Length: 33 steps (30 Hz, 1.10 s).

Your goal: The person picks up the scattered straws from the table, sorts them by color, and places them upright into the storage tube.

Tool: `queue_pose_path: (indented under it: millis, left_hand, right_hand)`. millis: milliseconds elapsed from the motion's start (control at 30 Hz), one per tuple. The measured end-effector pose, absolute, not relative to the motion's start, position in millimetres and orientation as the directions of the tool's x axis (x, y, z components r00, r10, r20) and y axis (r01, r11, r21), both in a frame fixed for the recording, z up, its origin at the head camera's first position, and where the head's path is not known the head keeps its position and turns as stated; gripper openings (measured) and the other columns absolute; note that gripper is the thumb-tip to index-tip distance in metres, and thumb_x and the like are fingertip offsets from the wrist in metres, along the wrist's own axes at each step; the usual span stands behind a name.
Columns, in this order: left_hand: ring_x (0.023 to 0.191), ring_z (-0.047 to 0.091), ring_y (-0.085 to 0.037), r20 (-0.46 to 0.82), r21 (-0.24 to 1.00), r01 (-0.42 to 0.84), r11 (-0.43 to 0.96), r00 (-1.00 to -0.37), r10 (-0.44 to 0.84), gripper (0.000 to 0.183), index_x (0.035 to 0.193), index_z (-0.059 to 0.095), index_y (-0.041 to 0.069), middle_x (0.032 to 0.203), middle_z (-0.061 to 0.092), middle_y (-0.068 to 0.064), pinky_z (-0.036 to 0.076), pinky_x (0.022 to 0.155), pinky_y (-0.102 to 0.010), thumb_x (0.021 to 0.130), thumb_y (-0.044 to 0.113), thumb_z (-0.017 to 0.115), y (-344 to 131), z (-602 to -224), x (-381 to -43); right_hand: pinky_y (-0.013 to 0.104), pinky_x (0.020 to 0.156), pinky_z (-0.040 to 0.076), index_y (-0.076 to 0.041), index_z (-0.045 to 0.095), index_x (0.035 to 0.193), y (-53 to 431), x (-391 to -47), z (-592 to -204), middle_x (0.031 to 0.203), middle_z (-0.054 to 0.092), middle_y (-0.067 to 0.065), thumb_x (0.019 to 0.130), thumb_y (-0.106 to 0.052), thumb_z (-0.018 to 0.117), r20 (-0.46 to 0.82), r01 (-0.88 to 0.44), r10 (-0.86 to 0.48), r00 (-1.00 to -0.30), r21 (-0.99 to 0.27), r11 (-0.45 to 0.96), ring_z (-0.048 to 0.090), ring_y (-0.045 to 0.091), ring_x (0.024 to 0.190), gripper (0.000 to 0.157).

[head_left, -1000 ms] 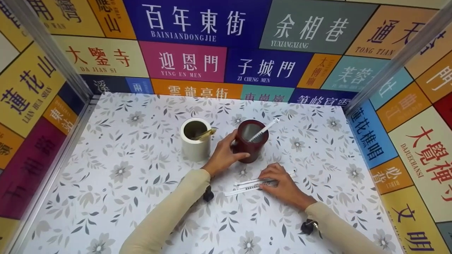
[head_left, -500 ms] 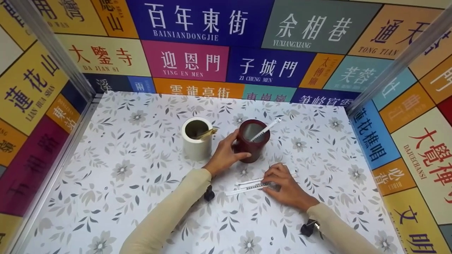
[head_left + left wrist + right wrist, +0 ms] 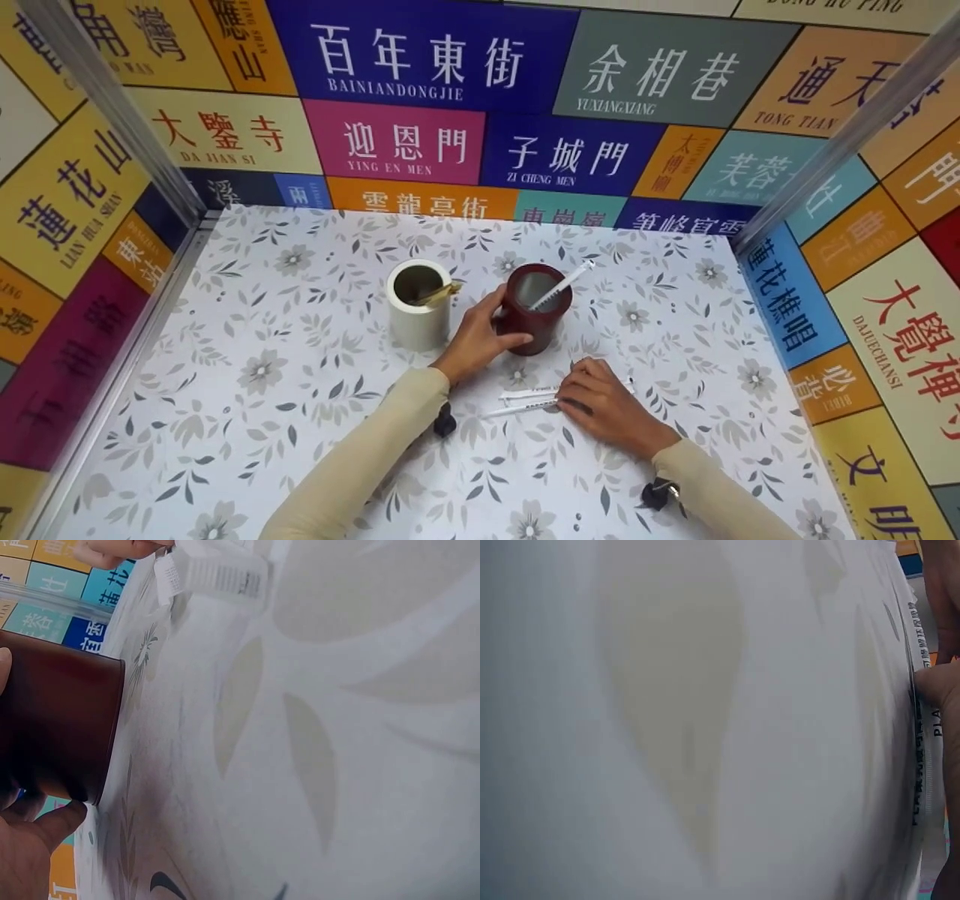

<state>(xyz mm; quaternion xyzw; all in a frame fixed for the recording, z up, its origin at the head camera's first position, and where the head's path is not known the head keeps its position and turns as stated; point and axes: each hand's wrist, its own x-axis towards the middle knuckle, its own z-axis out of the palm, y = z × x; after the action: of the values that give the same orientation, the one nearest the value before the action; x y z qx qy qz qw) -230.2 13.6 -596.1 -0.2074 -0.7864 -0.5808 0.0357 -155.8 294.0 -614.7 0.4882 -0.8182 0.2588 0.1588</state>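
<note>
My left hand is curled round the near left side of a dark red cup, which stands upright on the table. One white paper-wrapped straw leans out of its mouth. In front of the cup, my right hand pinches a printed, paper-wrapped straw between thumb and fingers, low over the tabletop. Another wrapped straw lies alongside it, its right part hidden behind the fingers. In the right wrist view the thumb presses on the printed wrapper.
A cream-white cup stands left of the red one, with thin gold-coloured sticks leaning over its rim. A floral cloth covers the table. Panels with large lettering close off the back and both sides.
The straw nearest me has turned a little under the right hand, its left end now looking thinner. The left hand stays on the red cup. The head view has tilted slightly upward.
</note>
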Motion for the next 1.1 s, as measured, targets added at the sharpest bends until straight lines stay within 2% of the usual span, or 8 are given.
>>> queue_pose_path:
  millis: [233,367,500,633,733,833,1000,1100]
  left_hand:
    - [0.135,0.049,-0.017,0.293,0.895,0.366,0.256,-0.913,0.282,0.099,0.156,0.037,0.009,0.151,0.049,-0.010,0.044,0.109,-0.052,0.078,0.040,0.088,14.3,-598.6,-229.2]
    - [0.133,0.051,-0.019,0.315,0.896,0.382,0.226,-0.906,0.282,0.097,0.156,0.038,0.011,0.150,0.050,-0.009,0.045,0.107,-0.054,0.077,0.039,0.088,14.2,-599.4,-230.7]
    - [0.134,0.051,-0.018,0.323,0.892,0.391,0.227,-0.902,0.285,0.098,0.156,0.038,0.011,0.151,0.050,-0.009,0.045,0.108,-0.052,0.077,0.039,0.088,13.9,-599.5,-232.7]
    - [0.135,0.050,-0.017,0.320,0.891,0.390,0.233,-0.902,0.288,0.098,0.157,0.038,0.011,0.151,0.049,-0.008,0.044,0.109,-0.052,0.077,0.040,0.088,14.2,-599.1,-233.2]
    - [0.134,0.050,-0.017,0.325,0.892,0.393,0.223,-0.901,0.288,0.099,0.156,0.038,0.011,0.150,0.051,-0.008,0.045,0.107,-0.055,0.077,0.039,0.088,14.2,-598.5,-233.2]
    - [0.135,0.049,-0.017,0.328,0.889,0.396,0.229,-0.901,0.285,0.099,0.156,0.038,0.011,0.150,0.051,-0.007,0.045,0.107,-0.056,0.076,0.040,0.089,14.5,-597.8,-233.2]
    - [0.136,0.049,-0.016,0.322,0.887,0.392,0.243,-0.904,0.280,0.099,0.156,0.038,0.011,0.150,0.051,-0.007,0.045,0.107,-0.056,0.076,0.041,0.088,14.9,-597.4,-233.9]
    - [0.136,0.049,-0.017,0.318,0.889,0.388,0.245,-0.906,0.280,0.098,0.156,0.039,0.012,0.150,0.051,-0.008,0.044,0.108,-0.056,0.076,0.039,0.089,14.8,-596.9,-233.9]
  right_hand:
    - [0.041,0.083,0.035,-0.009,0.079,0.091,300.4,-155.0,-594.8,0.091,0.065,0.002,0.073,-0.001,0.087,0.592,-0.879,-0.651,-0.475,-0.278,0.388,0.053,0.026,0.093,0.021]
    - [0.040,0.080,0.035,-0.009,0.079,0.091,303.3,-157.6,-582.6,0.088,0.067,0.002,0.075,-0.001,0.086,0.636,-0.885,-0.618,-0.462,-0.287,0.366,0.054,0.026,0.089,0.019]
    - [0.039,0.079,0.034,-0.007,0.077,0.088,303.9,-164.0,-569.9,0.086,0.069,0.003,0.081,-0.003,0.083,0.690,-0.887,-0.560,-0.459,-0.326,0.326,0.054,0.027,0.085,0.010]
    - [0.040,0.077,0.037,-0.002,0.074,0.086,295.6,-165.7,-542.8,0.080,0.069,0.011,0.078,0.008,0.079,0.755,-0.883,-0.459,-0.468,-0.389,0.261,0.052,0.033,0.079,0.013]
    - [0.039,0.083,0.043,0.000,0.074,0.085,291.8,-167.2,-522.6,0.076,0.068,0.016,0.071,0.018,0.078,0.768,-0.858,-0.382,-0.513,-0.446,0.255,0.054,0.038,0.076,0.023]
    - [0.035,0.090,0.046,0.002,0.074,0.087,296.0,-172.3,-512.4,0.083,0.068,0.020,0.070,0.021,0.077,0.732,-0.803,-0.330,-0.596,-0.537,0.258,0.057,0.042,0.082,0.026]
    - [0.034,0.092,0.049,0.007,0.074,0.092,296.4,-181.2,-494.7,0.095,0.063,0.030,0.077,0.023,0.072,0.641,-0.680,-0.243,-0.728,-0.718,0.147,0.056,0.043,0.094,0.023]
    - [0.033,0.090,0.049,0.008,0.072,0.092,292.8,-187.2,-483.6,0.095,0.062,0.033,0.080,0.022,0.070,0.623,-0.645,-0.190,-0.759,-0.759,0.088,0.057,0.040,0.097,0.018]
